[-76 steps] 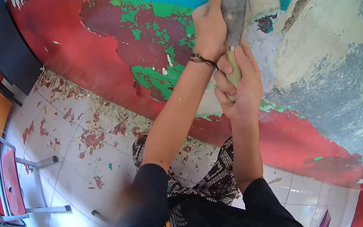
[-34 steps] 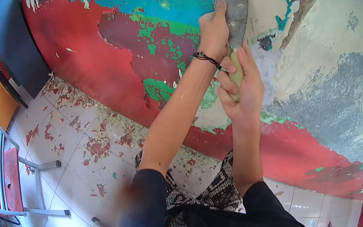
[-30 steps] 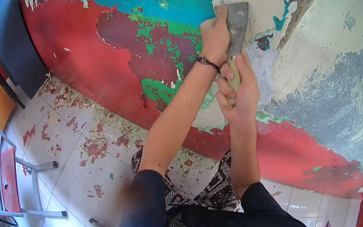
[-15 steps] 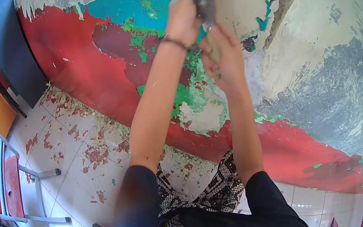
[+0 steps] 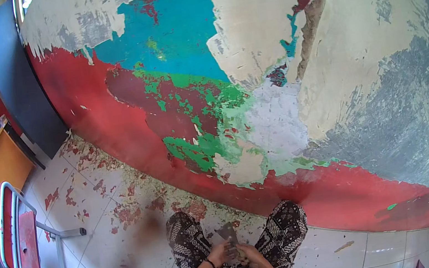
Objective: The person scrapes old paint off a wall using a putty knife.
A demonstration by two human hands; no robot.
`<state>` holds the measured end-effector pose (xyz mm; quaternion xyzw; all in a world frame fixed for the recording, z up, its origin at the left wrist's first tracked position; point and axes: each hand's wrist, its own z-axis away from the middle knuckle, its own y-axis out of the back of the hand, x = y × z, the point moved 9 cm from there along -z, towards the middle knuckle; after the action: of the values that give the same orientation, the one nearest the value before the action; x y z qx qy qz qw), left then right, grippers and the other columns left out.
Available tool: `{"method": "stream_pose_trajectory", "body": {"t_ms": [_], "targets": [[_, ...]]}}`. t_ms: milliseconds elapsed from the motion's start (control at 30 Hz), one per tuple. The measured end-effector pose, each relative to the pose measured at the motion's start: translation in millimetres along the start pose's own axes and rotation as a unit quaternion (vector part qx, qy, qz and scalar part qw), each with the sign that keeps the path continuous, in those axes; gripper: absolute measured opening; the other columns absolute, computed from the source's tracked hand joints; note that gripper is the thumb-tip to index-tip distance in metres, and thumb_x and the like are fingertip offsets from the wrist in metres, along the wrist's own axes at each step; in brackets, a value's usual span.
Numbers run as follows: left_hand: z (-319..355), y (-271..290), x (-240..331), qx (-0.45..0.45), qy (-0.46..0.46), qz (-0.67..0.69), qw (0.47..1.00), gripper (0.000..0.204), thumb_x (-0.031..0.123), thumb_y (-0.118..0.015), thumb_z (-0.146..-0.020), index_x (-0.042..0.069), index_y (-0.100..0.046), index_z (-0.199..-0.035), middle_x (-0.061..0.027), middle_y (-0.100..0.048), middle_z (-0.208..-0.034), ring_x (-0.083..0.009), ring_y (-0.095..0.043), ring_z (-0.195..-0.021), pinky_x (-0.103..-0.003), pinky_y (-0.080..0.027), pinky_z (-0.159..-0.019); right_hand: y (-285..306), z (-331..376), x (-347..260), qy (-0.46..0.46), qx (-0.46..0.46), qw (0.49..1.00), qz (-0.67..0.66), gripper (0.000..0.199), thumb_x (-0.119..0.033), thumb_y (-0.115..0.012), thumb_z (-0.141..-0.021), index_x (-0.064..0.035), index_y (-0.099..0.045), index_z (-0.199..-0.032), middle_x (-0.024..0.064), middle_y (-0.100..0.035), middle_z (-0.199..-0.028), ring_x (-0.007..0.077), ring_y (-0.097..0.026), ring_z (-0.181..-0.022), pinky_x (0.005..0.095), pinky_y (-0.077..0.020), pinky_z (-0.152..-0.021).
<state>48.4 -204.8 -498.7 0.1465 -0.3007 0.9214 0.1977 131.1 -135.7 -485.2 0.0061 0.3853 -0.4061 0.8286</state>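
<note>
Low in front of my body, between my knees, both hands are together on a scraper (image 5: 227, 233) with a flat grey blade. My left hand (image 5: 219, 254), a dark band at its wrist, is closed at the blade's side. Beside it my right hand (image 5: 251, 255) is closed around the handle end, which the fingers mostly hide. Beyond them rises a wall (image 5: 268, 120) of peeling paint, with patches of red, teal, green, maroon, cream and bare grey. The scraper is apart from the wall.
Paint flakes (image 5: 126, 212) litter the white tiled floor (image 5: 99, 253) along the wall's foot. At the left stand a metal-framed chair (image 5: 28, 242) with a red panel, a wooden desk (image 5: 8, 161) and a tall dark panel (image 5: 18, 81). My patterned trouser legs (image 5: 288, 229) flank the hands.
Both hands have come down from the upper wall to between my knees, bringing the scraper with them. The view has shifted, showing more of the wall.
</note>
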Motion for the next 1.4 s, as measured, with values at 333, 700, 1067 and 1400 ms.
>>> {"method": "stream_pose_trajectory", "body": {"t_ms": [333,700,1067,1400], "targets": [[-16,-52,70,0.044,-0.097,-0.232,0.967,0.051,0.044,-0.049,-0.093,0.001,-0.048,-0.12,-0.0081,-0.055,-0.1,-0.0226,-0.054,-0.091,-0.039,-0.042,-0.085,-6,-20,-37,0.042,-0.016,0.996,-0.08,0.04,-0.047,-0.036,-0.098,-0.0096,-0.048,-0.089,0.0014,-0.045,-0.066,0.0118,-0.04,-0.048,0.0271,-0.0309,-0.042],[-9,-73,72,0.036,-0.295,-0.361,0.884,0.048,0.043,-0.051,-0.093,-0.005,-0.057,-0.096,-0.0093,-0.058,-0.076,-0.0144,-0.053,-0.067,-0.032,-0.042,-0.061,14,-16,-41,0.083,0.02,0.996,-0.002,0.054,-0.051,-0.031,-0.098,-0.0073,-0.051,-0.075,0.0019,-0.046,-0.059,0.0133,-0.041,-0.044,0.0291,-0.0308,-0.04],[11,-84,138,0.038,-0.362,-0.399,0.842,0.053,0.049,-0.051,-0.092,-0.002,-0.057,-0.078,-0.0026,-0.052,-0.063,-0.012,-0.046,-0.058,-0.032,-0.039,-0.053,9,8,-85,0.108,-0.089,0.99,0.002,0.046,-0.037,-0.034,-0.101,0.0026,-0.052,-0.117,0.0048,-0.054,-0.067,0.0124,-0.046,-0.047,0.0264,-0.0361,-0.042],[96,-194,219,-0.106,-0.434,-0.151,0.882,0.035,0.033,-0.051,-0.097,-0.001,-0.061,-0.098,0.0023,-0.057,-0.085,-0.0064,-0.052,-0.081,-0.025,-0.044,-0.073,-46,121,-233,0.242,-0.143,0.951,-0.13,0.032,-0.012,-0.05,-0.089,-0.0019,-0.047,-0.119,0.0072,-0.056,-0.078,0.0131,-0.048,-0.045,0.0223,-0.0324,-0.036]]}}
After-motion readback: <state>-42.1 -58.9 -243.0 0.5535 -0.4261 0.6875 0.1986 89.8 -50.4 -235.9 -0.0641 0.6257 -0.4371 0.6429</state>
